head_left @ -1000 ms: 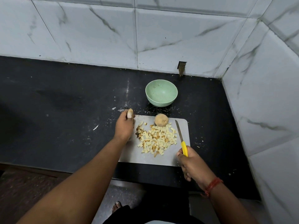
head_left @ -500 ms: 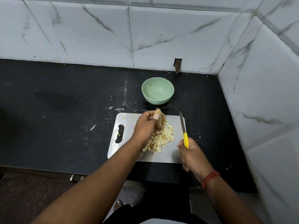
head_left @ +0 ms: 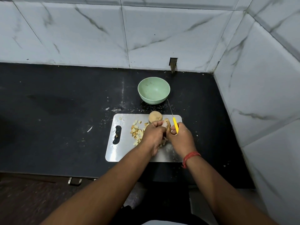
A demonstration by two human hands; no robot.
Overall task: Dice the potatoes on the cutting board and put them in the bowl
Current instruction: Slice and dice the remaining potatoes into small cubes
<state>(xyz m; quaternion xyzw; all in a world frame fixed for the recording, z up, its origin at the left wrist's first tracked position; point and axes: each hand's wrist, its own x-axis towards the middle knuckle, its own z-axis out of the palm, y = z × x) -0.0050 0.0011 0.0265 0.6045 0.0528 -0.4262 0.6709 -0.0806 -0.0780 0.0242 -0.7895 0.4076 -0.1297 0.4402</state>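
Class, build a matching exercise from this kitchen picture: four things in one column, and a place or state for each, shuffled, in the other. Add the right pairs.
Things
1. bowl
2. knife
3. whole potato
4. diced potato

Places or states
A. loose pile on the cutting board
B. empty, on the counter behind the board
C. gripped by the right hand
D. uncut, at the board's far edge

Pairs: 1-B, 2-C, 3-D, 4-A

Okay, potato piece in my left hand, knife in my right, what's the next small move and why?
Probably set the potato piece flat on a bare part of the cutting board beside the diced pile and bring the knife down on it. Your left hand grips it above the board, and the bowl holds nothing yet.
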